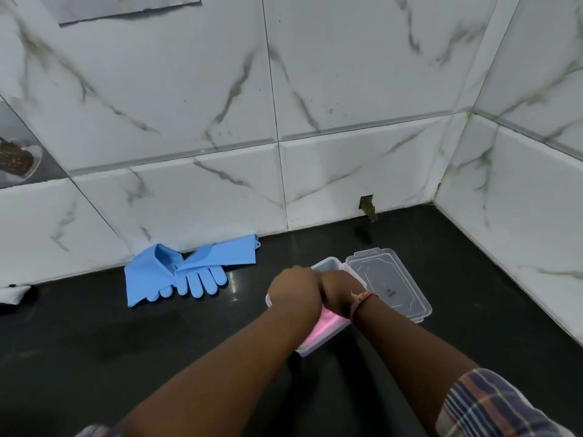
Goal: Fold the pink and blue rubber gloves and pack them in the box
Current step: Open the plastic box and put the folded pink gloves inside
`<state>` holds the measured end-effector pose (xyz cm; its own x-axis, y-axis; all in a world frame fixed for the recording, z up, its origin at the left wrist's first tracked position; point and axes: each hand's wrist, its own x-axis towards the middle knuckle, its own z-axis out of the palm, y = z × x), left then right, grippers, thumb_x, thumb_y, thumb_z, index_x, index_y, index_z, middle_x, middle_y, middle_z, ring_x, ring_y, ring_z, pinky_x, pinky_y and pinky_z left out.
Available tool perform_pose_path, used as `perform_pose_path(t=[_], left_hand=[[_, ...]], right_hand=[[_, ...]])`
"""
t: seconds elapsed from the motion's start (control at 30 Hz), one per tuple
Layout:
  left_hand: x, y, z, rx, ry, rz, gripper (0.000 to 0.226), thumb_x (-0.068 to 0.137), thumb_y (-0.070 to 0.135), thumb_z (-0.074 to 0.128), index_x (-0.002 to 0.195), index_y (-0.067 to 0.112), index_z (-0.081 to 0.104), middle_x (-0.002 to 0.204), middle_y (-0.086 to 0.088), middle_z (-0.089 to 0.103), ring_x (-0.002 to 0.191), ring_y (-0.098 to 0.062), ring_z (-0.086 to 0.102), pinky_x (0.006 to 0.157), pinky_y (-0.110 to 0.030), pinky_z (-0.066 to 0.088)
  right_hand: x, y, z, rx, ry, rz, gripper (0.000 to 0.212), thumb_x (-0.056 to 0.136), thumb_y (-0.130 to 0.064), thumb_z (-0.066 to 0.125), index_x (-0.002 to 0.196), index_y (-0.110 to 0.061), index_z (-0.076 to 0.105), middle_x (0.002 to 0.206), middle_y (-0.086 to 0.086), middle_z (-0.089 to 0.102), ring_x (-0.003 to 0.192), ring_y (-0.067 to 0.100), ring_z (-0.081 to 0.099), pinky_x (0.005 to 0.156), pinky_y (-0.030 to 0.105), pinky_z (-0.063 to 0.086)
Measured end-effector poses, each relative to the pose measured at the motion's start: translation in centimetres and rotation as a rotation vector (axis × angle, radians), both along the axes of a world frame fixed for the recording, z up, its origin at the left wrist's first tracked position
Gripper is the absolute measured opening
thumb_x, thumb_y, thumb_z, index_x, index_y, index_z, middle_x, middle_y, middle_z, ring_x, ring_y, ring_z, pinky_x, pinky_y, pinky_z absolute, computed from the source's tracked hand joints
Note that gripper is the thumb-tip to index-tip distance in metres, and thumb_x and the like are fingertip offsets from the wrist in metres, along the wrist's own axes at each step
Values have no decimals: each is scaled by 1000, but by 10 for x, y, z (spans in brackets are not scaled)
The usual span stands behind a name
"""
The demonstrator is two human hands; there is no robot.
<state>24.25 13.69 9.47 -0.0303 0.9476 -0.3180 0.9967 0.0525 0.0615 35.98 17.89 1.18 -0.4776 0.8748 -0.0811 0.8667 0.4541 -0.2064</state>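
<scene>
1. Head view: your left hand point(295, 290) and right hand point(339, 293) press side by side into the box point(328, 266) at lower centre of the frame.
2. Pink glove point(318, 331) lies inside the box, under both hands; whether your fingers are clenched or flat, you cannot tell.
3. Blue gloves point(189, 272) lie unfolded at centre left, against the wall tiles point(189, 203).
4. Clear lid point(388, 282) rests open just right of the box.

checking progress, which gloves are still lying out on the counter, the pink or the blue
The blue gloves: they lie loose on the black counter against the tiled wall. The pink gloves are already in the clear box, under both hands.
</scene>
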Motion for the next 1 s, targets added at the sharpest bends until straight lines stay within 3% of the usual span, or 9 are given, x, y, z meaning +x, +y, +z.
perform_pose_path(t=[0.1,0.17,0.3,0.47,0.53,0.6,0.77,0.87,1.0], left_hand=[[10,-11,-17,56,94,-158,31,100,15,57,129,10,65,127,-11,66,117,-29,64,96,-40,52],[3,-20,-30,51,132,-223,35,104,19,49,137,13,60,133,-13,63,124,-32,60,101,-42,49],[-6,-19,-47,5,74,-151,38,101,12,48,138,9,55,135,-16,60,125,-37,59,102,-45,49],[-9,-12,-48,-17,56,-128,47,96,12,60,141,9,53,130,-11,61,119,-34,65,92,-44,53],[-15,-12,-50,30,44,-155,45,92,13,67,136,12,59,127,-9,61,113,-29,67,85,-40,55],[-23,-12,-54,47,35,-167,47,90,16,71,135,17,59,127,-8,59,113,-28,67,87,-40,55],[-23,-13,-60,38,33,-115,53,90,10,73,139,9,53,132,-11,57,113,-29,68,89,-40,57],[-19,-16,-64,64,87,-109,39,97,10,61,136,8,61,130,-10,59,116,-29,65,88,-38,53],[-17,-14,-75,125,259,-215,44,103,20,51,146,10,51,141,-12,55,132,-32,51,109,-41,40]], right_hand=[[-2,6,-7,-96,-81,82,32,99,-17,51,128,-7,61,132,19,62,106,25,63,105,39,43],[2,7,-4,-95,-57,88,27,97,-22,54,120,-16,66,123,7,69,111,24,64,101,36,47],[8,4,8,-98,12,66,17,94,-17,53,105,-14,65,108,8,71,103,27,65,92,36,51],[6,-4,25,241,245,-22,24,79,-3,60,101,-14,63,100,4,66,91,21,59,80,35,54],[8,-12,29,123,388,47,19,74,2,59,83,-13,62,85,1,63,79,15,55,72,28,49],[10,-15,27,-82,454,118,15,78,5,58,77,-7,68,80,4,69,78,16,61,75,23,48],[6,-3,17,-194,320,96,26,89,-8,63,113,-11,74,112,4,74,104,18,65,97,27,47],[-9,1,12,-156,298,45,21,92,-16,61,106,-18,76,109,2,74,102,19,66,95,31,49],[-23,3,8,-73,170,74,18,92,-15,57,97,-18,73,105,3,69,98,23,65,91,37,51]])
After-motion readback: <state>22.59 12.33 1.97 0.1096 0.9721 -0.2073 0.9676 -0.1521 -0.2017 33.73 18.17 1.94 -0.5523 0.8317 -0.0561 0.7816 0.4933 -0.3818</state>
